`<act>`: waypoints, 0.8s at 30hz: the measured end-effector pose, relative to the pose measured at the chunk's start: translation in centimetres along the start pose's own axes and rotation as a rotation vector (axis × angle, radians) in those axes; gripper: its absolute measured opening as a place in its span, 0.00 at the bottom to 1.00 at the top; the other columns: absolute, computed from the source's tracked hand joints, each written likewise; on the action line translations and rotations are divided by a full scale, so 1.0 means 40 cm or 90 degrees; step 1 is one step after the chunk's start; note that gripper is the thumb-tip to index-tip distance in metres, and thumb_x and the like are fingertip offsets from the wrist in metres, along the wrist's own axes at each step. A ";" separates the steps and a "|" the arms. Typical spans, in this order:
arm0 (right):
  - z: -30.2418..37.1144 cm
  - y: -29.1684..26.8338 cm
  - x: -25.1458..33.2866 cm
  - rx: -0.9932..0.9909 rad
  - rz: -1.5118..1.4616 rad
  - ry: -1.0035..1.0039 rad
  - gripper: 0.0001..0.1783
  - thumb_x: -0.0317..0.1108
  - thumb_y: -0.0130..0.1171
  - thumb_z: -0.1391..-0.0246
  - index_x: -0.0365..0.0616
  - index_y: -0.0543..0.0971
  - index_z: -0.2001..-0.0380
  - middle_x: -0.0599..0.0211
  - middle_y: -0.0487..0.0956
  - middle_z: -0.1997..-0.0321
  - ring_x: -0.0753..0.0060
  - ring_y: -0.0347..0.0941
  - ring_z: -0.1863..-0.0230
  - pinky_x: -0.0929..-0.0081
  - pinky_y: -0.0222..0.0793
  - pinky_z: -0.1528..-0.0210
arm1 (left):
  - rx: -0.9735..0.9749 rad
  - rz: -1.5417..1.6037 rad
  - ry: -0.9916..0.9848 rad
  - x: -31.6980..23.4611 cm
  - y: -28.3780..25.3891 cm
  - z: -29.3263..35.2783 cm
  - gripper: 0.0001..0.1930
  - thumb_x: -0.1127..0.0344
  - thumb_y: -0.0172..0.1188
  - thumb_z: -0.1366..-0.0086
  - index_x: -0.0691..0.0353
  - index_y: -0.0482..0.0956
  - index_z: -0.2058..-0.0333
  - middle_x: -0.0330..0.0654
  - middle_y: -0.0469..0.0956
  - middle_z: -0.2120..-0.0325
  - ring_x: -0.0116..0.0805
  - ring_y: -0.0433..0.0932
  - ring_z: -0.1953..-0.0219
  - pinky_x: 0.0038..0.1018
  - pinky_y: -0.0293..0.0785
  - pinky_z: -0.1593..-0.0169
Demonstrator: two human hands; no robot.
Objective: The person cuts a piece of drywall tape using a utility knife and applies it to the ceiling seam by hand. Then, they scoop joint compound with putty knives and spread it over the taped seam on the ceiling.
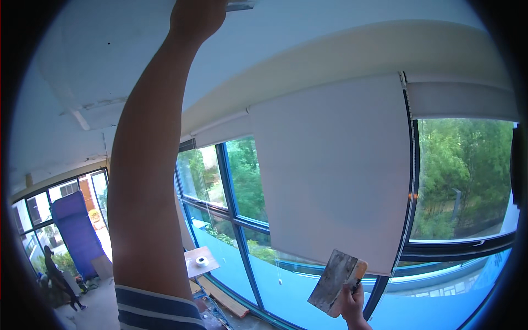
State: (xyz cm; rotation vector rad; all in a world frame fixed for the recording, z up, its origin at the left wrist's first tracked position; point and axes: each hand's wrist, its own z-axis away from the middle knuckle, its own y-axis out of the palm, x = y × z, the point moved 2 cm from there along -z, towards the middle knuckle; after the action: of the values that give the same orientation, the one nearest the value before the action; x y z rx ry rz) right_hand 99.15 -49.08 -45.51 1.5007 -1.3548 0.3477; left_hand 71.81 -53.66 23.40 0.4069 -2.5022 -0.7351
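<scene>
My left arm is raised up the picture, its striped sleeve at the lower edge. At the top edge my left hand (198, 21) is closed near the ceiling (308, 27). A thin metal blade (240, 6) sticks out to the right of that hand; the rest of this tool is cut off by the frame. Lower right, my right hand (351, 303) grips a plastering trowel (336, 280) by its pale wooden handle. The trowel's flat rectangular grey plate is smeared, tilted, and held in front of the window blind.
A large white roller blind (335, 176) hangs before dark-framed windows (465, 181). Below left, a white roll (202, 261) sits on a board (192, 269), near wooden planks (225, 297). A person (58, 275) stands far left by a purple sheet (80, 234).
</scene>
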 end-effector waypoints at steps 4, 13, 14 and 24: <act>0.001 0.004 0.015 0.021 -0.012 0.003 0.19 0.33 0.55 0.36 0.37 0.66 0.47 0.63 0.74 0.53 0.72 0.73 0.55 0.71 0.70 0.50 | -0.054 0.012 -0.022 -0.017 -0.124 -0.116 0.10 0.69 0.53 0.42 0.55 0.81 0.63 0.45 0.81 0.66 0.43 0.80 0.60 0.39 0.73 0.55; -0.005 -0.007 -0.006 0.025 -0.037 0.039 0.16 0.31 0.53 0.36 0.37 0.66 0.48 0.63 0.74 0.54 0.74 0.72 0.55 0.72 0.69 0.51 | -0.183 0.228 -0.177 -0.052 -0.324 -0.176 0.13 0.70 0.58 0.42 0.67 0.74 0.58 0.60 0.78 0.61 0.57 0.77 0.54 0.45 0.72 0.50; -0.004 -0.009 -0.007 0.032 -0.039 0.040 0.16 0.31 0.53 0.36 0.37 0.66 0.48 0.63 0.74 0.54 0.74 0.72 0.55 0.72 0.69 0.51 | -0.183 0.221 -0.174 -0.044 -0.310 -0.163 0.13 0.70 0.58 0.42 0.67 0.74 0.58 0.60 0.78 0.61 0.57 0.77 0.54 0.45 0.72 0.50; -0.009 -0.002 0.000 0.019 -0.011 0.043 0.18 0.28 0.52 0.38 0.36 0.65 0.46 0.64 0.74 0.55 0.73 0.71 0.55 0.71 0.67 0.49 | -0.016 0.283 -0.287 0.018 0.095 0.045 0.25 0.49 0.63 0.40 0.64 0.77 0.52 0.57 0.76 0.58 0.56 0.76 0.53 0.44 0.73 0.49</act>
State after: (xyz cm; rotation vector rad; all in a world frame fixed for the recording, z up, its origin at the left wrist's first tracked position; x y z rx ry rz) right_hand 99.38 -48.80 -45.40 1.5110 -1.2873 0.4054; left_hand 69.71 -50.12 24.50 -0.3611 -2.8398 -0.7313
